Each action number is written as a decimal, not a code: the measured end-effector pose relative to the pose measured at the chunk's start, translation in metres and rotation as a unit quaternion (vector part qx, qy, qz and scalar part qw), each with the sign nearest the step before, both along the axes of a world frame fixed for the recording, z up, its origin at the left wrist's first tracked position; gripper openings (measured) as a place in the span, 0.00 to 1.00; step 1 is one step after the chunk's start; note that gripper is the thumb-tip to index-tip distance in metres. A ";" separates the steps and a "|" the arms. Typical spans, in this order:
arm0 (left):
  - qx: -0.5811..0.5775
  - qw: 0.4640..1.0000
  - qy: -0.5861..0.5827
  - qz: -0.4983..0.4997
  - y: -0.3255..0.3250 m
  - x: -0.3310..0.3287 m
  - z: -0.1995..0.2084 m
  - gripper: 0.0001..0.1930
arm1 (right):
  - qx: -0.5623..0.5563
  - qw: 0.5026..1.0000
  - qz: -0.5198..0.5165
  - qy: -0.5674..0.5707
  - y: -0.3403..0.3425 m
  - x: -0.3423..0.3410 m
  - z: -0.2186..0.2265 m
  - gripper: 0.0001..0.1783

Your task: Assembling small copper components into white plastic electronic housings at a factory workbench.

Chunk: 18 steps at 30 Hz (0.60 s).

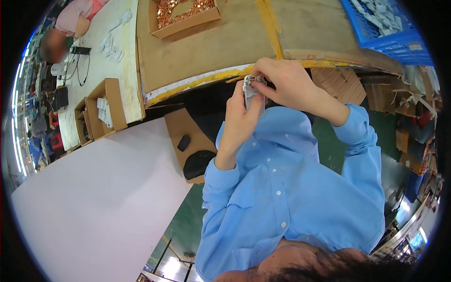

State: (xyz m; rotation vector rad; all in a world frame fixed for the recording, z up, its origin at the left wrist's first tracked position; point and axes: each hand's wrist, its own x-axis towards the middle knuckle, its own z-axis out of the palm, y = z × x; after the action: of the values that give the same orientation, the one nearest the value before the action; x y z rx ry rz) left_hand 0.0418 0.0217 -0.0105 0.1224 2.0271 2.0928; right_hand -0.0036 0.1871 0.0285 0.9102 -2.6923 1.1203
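White casing point(249, 97), handling: judged light, since one hand supports it; probably stiff, moulded plastic, with little give under finger pressure.
Surface grip: likely smooth and somewhat slippery; a firm but moderate pinch should suffice.
Fragile zones: the thin walls and the detailed upper end look the most likely to crack or bend; avoid squeezing there.
Hold points: grasp by the two long edges, fingers on one side and thumb opposite, leaving the upper end accessible.
Casing appearance: small, narrow, oblong; white to pale grey; raised or cut detail at the upper end, including a darker patch too small to identify.
Casing location: in the air in front of the blue shirt point(277, 178), just short of the near edge of the workbench point(211, 56), tilted roughly upright in view.
Left hand point(240, 115): fingers closed about the casing, thumb along its face; it carries the piece.
Right hand point(291, 84): fingers bent, thumb and forefinger drawn close together at the upper end of the casing; whether a small part is pinched between them cannot be told.
Blue crate point(399, 47): at the far right of the workbench, containing white pieces point(383, 16).
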 end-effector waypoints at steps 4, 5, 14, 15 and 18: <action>0.047 0.998 -0.029 0.011 -0.001 0.001 -0.002 0.09 | -0.008 0.999 -0.021 -0.047 -0.001 0.002 -0.003 0.10; 0.043 0.998 -0.032 0.016 0.001 0.000 0.000 0.09 | -0.029 0.998 -0.026 -0.046 -0.001 0.001 -0.004 0.11; -0.009 0.999 -0.040 -0.008 0.002 0.002 0.004 0.12 | -0.071 0.989 0.046 -0.120 0.006 -0.011 -0.008 0.10; -0.006 0.999 -0.038 -0.013 0.003 0.001 0.005 0.12 | -0.077 0.988 0.058 -0.124 0.007 -0.014 -0.008 0.10; -0.025 0.997 -0.065 -0.023 0.000 0.000 0.004 0.12 | -0.070 0.988 0.060 -0.125 0.006 -0.015 -0.013 0.10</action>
State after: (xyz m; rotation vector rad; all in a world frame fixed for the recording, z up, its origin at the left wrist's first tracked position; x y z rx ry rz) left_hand 0.0420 0.0221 -0.0064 0.0223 1.9796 1.9665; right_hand -0.0189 0.1934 0.0157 0.9807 -2.7317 1.5233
